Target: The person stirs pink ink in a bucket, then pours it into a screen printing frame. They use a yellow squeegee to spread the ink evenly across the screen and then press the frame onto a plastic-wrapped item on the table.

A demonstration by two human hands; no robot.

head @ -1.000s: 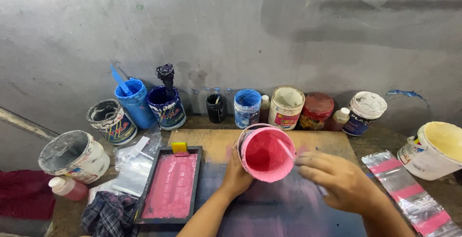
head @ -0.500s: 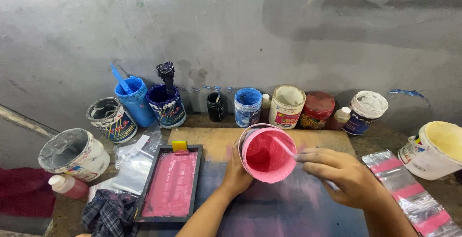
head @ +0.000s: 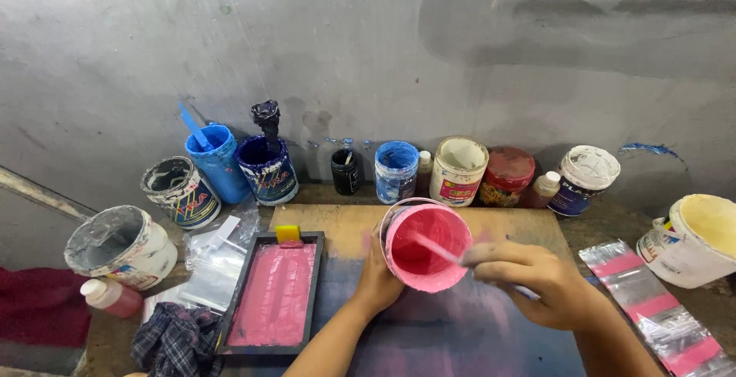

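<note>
Left hand [head: 381, 277] gripping side of round pink-coated plastic paint tub [head: 426, 244], tilting it toward viewer above wooden board [head: 337, 227]. Right hand [head: 537, 281] pinching thin pink-smeared stirring stick [head: 435, 247], tip dipping into tub.

Judgement: stirring going best with tub braced firm, stick scraping wall and bottom, strokes slow, keeping paint below rim.

Tub sitting just right of black-framed pink screen tray [head: 274, 294]; paint inside looking thick, glossy, smeared up walls.

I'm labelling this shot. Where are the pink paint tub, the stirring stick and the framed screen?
pink paint tub [head: 426, 248], head view, inner wall
stirring stick [head: 435, 247], head view, shaft
framed screen [head: 274, 294], head view, pink mesh
</note>
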